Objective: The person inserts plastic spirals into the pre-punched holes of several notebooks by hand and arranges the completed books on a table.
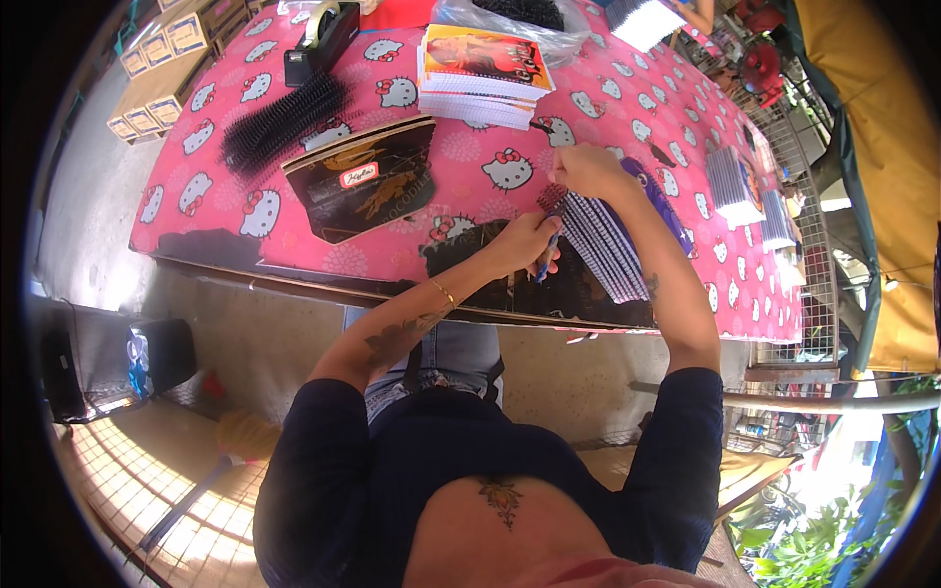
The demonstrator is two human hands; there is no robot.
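Observation:
A stack of notebooks [606, 257] with spiral-bound edges lies at the table's near edge, a purple cover [655, 201] showing on its right. My left hand [527, 245] is closed at the stack's left side, around a slim blue tool [545, 265] whose kind I cannot make out. Just beyond it, at the far end of the bindings, my right hand [588, 172] is closed with bent fingers; what it grips, if anything, is hidden. Dark reddish coil ends [553, 199] show between the two hands.
Black plastic coils [284, 122] lie at the left behind a dark cardboard box [368, 191]. A tape dispenser [319, 49] and a pile of notebooks [480, 93] stand farther back. More notebook stacks [733, 191] sit at the right, on the pink patterned tablecloth [461, 147].

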